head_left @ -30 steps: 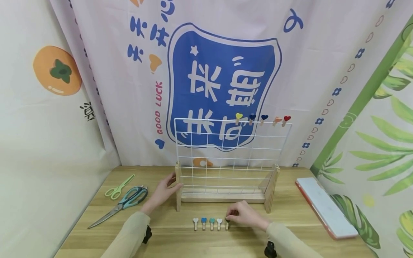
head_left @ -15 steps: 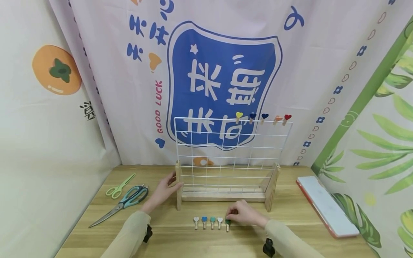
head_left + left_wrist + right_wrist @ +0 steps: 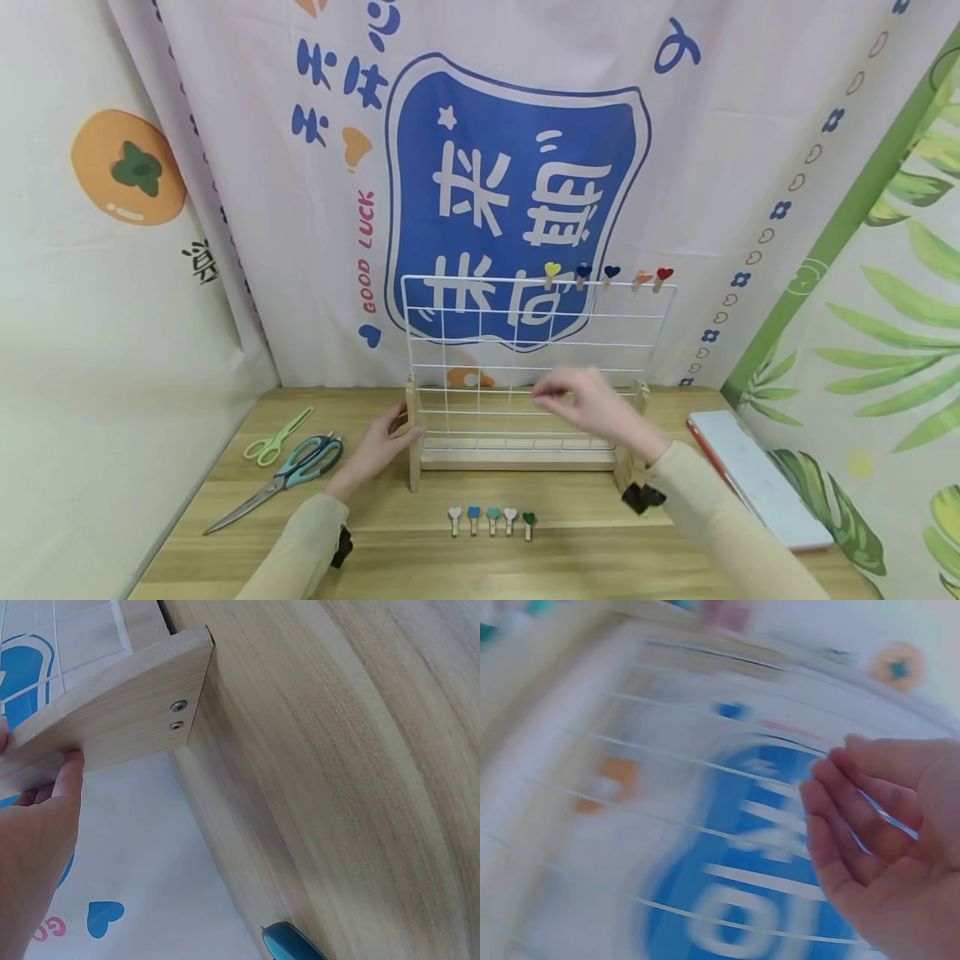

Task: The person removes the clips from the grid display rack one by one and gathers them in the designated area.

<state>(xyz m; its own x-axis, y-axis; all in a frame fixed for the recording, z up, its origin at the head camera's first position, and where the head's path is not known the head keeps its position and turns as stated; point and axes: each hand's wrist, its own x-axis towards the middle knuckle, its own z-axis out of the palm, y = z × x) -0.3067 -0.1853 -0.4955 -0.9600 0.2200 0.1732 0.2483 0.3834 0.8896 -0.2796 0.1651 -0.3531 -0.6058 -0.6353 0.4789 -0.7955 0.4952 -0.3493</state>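
Observation:
My left hand [image 3: 384, 442] grips the left wooden upright [image 3: 413, 442] of a white wire grid rack, thumb in front and fingers behind. In the left wrist view that wooden side panel [image 3: 135, 712] shows two screws. Raised in front of the grid is my right hand [image 3: 588, 404], with its fingers bent and nothing between them in the right wrist view. Below the rack, several heart-topped mini clothespins lie in a row on the table, from a white one [image 3: 454, 518] to a dark green one [image 3: 528, 523]. Others, including a yellow clothespin [image 3: 552, 272] and a red clothespin [image 3: 663, 275], are clipped along the rack's top wire.
Left of the rack, green scissors [image 3: 276, 437] and larger teal-handled scissors [image 3: 288, 475] lie on the wooden table [image 3: 360, 558]. A flat white-and-red box [image 3: 757, 479] lies at the right. Printed cloth [image 3: 705, 167] hangs close behind the rack.
My right hand has let go of the dark green clothespin at the right end of the row and risen in front of the grid. My left hand stays on the upright.

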